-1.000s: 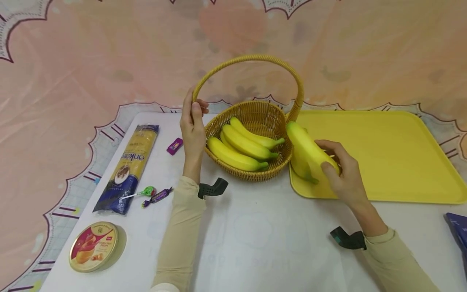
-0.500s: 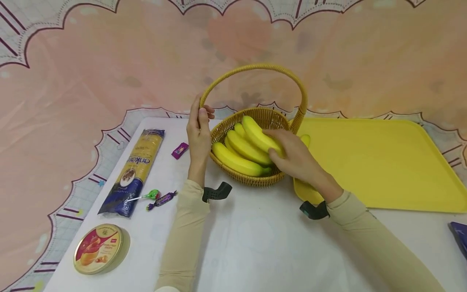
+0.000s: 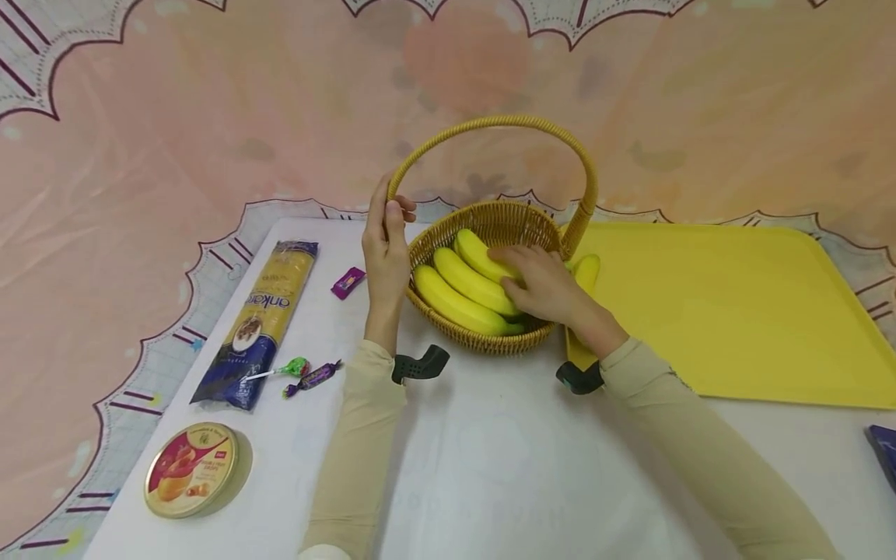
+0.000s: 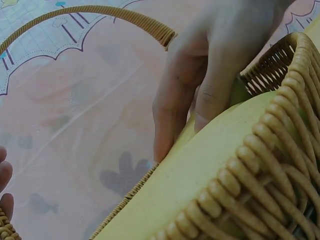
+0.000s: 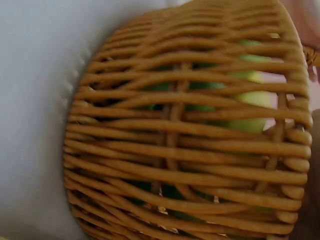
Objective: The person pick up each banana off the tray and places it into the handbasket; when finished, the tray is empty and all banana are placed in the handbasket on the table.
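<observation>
The wicker basket (image 3: 476, 337) stands on the white table with several yellow bananas (image 3: 455, 301) lying side by side in it. At the left foot of its tall arched handle (image 3: 504, 121), my left hand (image 3: 386, 260) holds on, thumb in front. Inside the basket my right hand (image 3: 546, 286) grips the rearmost banana (image 3: 473, 250), covering its near end. In the left wrist view, thumb and fingers reach down behind the front banana (image 4: 200, 160). Through the weave (image 5: 175, 125) in the right wrist view, green and yellow show. Another banana (image 3: 587, 271) lies at the tray's left end.
Right of the basket lies a yellow tray (image 3: 735, 311). To the left are a pasta packet (image 3: 262, 319), a purple wrapped sweet (image 3: 348, 283), a lollipop (image 3: 294, 367), a twist-wrapped candy (image 3: 313, 379) and a round tin (image 3: 191, 470). A dark blue item (image 3: 883, 451) shows at the right edge.
My right hand has carried a banana from above the tray leftward and lowered it into the basket behind the others. The left hand has stayed on the handle.
</observation>
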{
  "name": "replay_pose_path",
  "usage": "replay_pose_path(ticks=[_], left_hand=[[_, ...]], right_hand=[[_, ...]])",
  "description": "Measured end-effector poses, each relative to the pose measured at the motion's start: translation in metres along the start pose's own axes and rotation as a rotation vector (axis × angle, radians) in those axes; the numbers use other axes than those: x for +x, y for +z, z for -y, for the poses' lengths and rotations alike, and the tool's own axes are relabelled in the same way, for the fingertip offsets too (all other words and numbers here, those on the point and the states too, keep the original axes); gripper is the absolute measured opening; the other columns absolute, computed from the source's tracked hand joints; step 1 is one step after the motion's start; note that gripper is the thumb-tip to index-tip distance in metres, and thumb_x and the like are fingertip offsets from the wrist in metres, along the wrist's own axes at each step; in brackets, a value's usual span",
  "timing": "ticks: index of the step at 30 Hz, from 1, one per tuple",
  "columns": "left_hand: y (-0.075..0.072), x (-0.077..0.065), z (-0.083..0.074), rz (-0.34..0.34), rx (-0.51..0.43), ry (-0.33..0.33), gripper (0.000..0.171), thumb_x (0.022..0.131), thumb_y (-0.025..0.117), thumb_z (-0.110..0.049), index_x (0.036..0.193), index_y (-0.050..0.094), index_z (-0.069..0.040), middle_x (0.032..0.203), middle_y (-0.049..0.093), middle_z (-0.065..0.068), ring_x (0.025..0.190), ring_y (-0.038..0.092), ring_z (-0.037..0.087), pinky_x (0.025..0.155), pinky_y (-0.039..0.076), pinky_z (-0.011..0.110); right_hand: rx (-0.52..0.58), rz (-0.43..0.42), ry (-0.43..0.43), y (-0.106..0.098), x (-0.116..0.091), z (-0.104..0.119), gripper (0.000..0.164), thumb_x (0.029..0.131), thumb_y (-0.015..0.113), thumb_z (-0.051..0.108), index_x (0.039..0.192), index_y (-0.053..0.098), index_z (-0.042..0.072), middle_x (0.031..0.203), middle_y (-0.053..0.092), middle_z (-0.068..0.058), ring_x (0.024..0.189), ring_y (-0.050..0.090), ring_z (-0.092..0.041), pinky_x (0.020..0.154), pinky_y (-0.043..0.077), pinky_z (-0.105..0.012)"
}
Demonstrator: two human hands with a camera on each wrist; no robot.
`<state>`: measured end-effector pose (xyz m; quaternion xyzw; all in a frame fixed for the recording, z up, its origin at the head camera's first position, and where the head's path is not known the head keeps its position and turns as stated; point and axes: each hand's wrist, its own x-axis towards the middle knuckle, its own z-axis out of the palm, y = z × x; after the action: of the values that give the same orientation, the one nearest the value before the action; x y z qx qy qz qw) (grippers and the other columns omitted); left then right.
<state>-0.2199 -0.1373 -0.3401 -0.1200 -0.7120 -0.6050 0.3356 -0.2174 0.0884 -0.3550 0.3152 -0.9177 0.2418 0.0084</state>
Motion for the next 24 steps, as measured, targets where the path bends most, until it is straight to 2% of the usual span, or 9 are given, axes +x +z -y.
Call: replay_pose_path(ticks=[5, 8, 12, 18, 24], left_hand=[[0.0, 0.0, 0.002, -0.004, 0.016, 0.007, 0.039, 0.104, 0.033, -0.019, 0.141, 0.043, -0.012, 0.099, 0.057, 0.013, 0.091, 0.057, 0.02, 0.089, 0.048, 0.029], [0.0, 0.0, 0.002, -0.006, 0.012, 0.018, 0.039, 0.104, 0.033, -0.02, 0.141, 0.043, -0.013, 0.099, 0.058, 0.014, 0.091, 0.058, 0.024, 0.088, 0.048, 0.028], [-0.001, 0.001, 0.0, -0.014, 0.0, 0.026, 0.039, 0.104, 0.032, -0.017, 0.141, 0.043, -0.01, 0.099, 0.057, 0.015, 0.092, 0.057, 0.029, 0.088, 0.048, 0.028], [-0.001, 0.0, 0.0, -0.005, -0.007, 0.029, 0.039, 0.104, 0.032, -0.012, 0.141, 0.043, -0.009, 0.099, 0.056, 0.017, 0.091, 0.057, 0.026, 0.088, 0.048, 0.03], [0.0, 0.0, 0.001, 0.0, -0.001, 0.033, 0.039, 0.104, 0.033, -0.013, 0.141, 0.043, -0.008, 0.099, 0.057, 0.017, 0.091, 0.057, 0.027, 0.088, 0.048, 0.029]], right_hand=[[0.13, 0.07, 0.042, 0.002, 0.006, -0.002, 0.047, 0.097, 0.041, 0.018, 0.143, 0.039, 0.008, 0.147, 0.04, -0.012, 0.137, 0.035, -0.031, 0.113, 0.028, -0.05], [0.172, 0.082, 0.08, 0.004, 0.007, -0.004, 0.048, 0.098, 0.039, 0.02, 0.145, 0.037, 0.012, 0.149, 0.037, -0.009, 0.139, 0.033, -0.027, 0.115, 0.027, -0.044], [0.167, 0.067, 0.08, 0.006, 0.007, -0.005, 0.048, 0.098, 0.038, 0.022, 0.145, 0.036, 0.015, 0.15, 0.036, -0.006, 0.14, 0.032, -0.024, 0.115, 0.026, -0.043], [0.131, 0.021, 0.064, 0.008, 0.005, -0.005, 0.049, 0.096, 0.04, 0.021, 0.145, 0.038, 0.014, 0.148, 0.04, -0.006, 0.138, 0.035, -0.025, 0.114, 0.028, -0.042], [0.149, -0.024, 0.078, 0.011, 0.003, -0.007, 0.049, 0.095, 0.045, 0.024, 0.143, 0.041, 0.016, 0.145, 0.044, -0.006, 0.135, 0.039, -0.026, 0.112, 0.032, -0.043]])
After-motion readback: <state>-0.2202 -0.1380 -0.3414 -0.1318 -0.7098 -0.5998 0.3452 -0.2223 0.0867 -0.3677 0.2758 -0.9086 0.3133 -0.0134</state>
